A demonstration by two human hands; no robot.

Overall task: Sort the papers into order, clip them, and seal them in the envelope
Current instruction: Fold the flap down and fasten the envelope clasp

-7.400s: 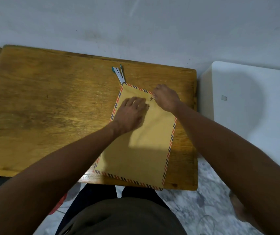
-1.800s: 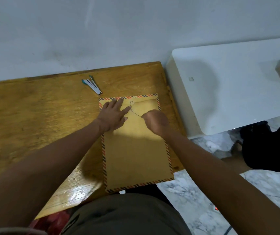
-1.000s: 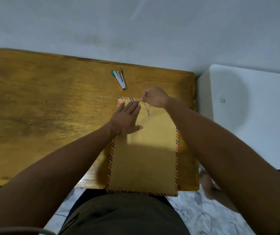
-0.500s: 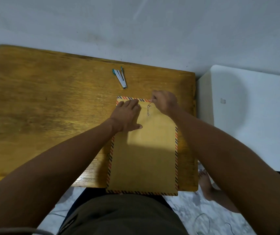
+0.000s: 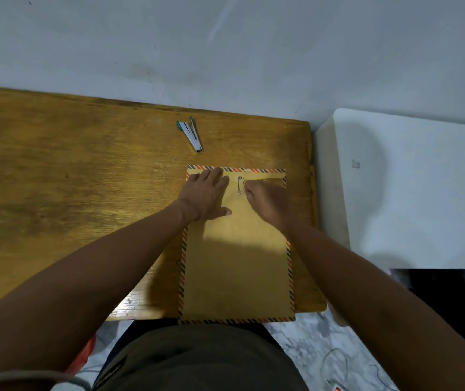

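A brown envelope [image 5: 237,272] with a red-and-blue striped border lies flat on the right part of the wooden table [image 5: 70,193], its near end over the table's edge. My left hand [image 5: 207,193] presses flat on the envelope's upper left, fingers spread. My right hand [image 5: 268,201] rests on the upper right, fingers pinched on the closure string [image 5: 239,185] that runs between two small round fasteners near the flap. No papers are visible outside the envelope.
A small white stapler with teal ends [image 5: 190,134] lies beyond the envelope near the table's far edge. A white surface [image 5: 409,187] stands to the right of the table. A grey wall rises behind. Marble floor and cables show below.
My right hand has come down from the envelope's top edge to beside the fasteners, and the string now runs straight between them. My left hand stays flat on the envelope.
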